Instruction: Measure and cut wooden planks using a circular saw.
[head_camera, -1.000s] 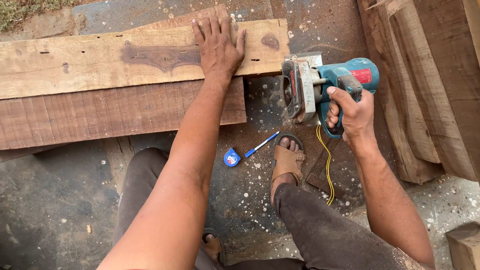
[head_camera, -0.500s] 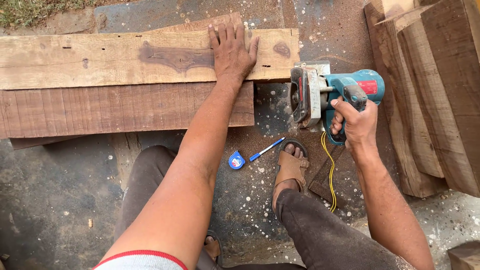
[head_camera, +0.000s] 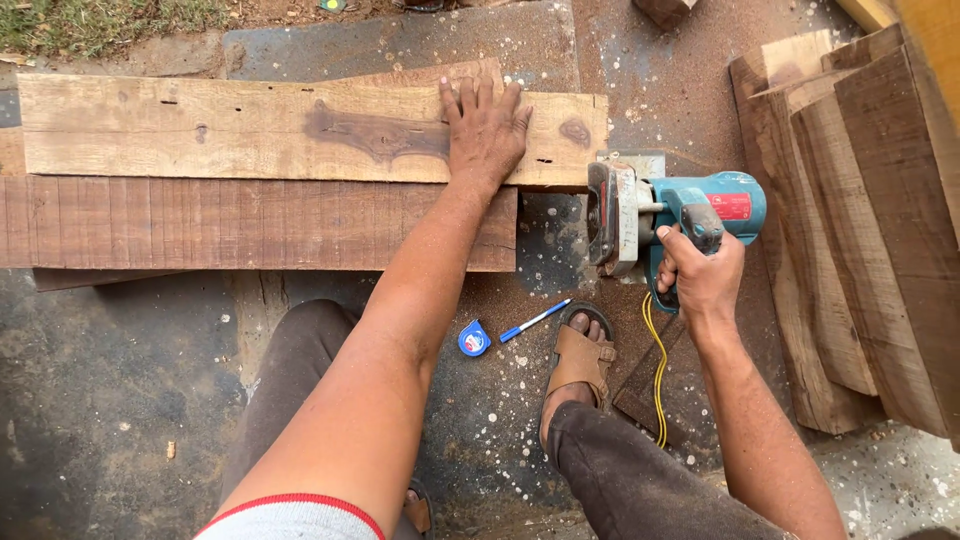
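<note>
My left hand (head_camera: 483, 128) lies flat, fingers spread, on the right part of a pale wooden plank (head_camera: 230, 130) with a dark stain. That plank rests on a darker reddish plank (head_camera: 200, 222) on the ground. My right hand (head_camera: 703, 275) grips the handle of a teal circular saw (head_camera: 665, 215). The saw's metal guard sits just off the pale plank's right end. A yellow cord (head_camera: 655, 370) trails down from the saw.
A blue tape measure (head_camera: 474, 338) and a blue pen (head_camera: 535, 320) lie on the sawdust-covered ground by my sandalled foot (head_camera: 580, 365). Several dark boards (head_camera: 860, 220) are stacked at the right. Grass (head_camera: 100, 20) borders the top left.
The view has shifted slightly, so planks and saw sit lower and more to the right. My left hand stays flat on the pale plank and my right hand keeps its hold on the saw.
</note>
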